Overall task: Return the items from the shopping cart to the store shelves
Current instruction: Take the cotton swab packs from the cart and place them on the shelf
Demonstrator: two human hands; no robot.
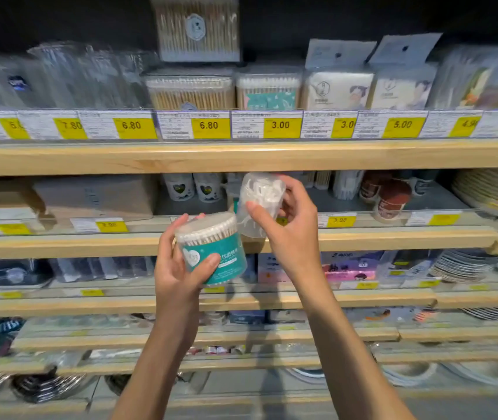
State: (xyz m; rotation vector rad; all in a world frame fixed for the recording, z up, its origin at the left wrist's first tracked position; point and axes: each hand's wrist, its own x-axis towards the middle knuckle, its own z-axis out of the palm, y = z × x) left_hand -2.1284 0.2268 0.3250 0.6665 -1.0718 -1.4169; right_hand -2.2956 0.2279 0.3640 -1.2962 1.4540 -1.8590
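My left hand holds a round clear tub of cotton swabs with a teal label, tilted, in front of the wooden shelf edge. My right hand grips a clear plastic container of white floss picks, raised at the opening of the second shelf, just above and right of the swab tub. The two containers nearly touch.
Wooden shelves run across the view with yellow price tags. The top shelf holds boxes of cotton swabs and cotton pads. On the second shelf stand white cups, a cardboard box and paper cups. Plates are stacked at right.
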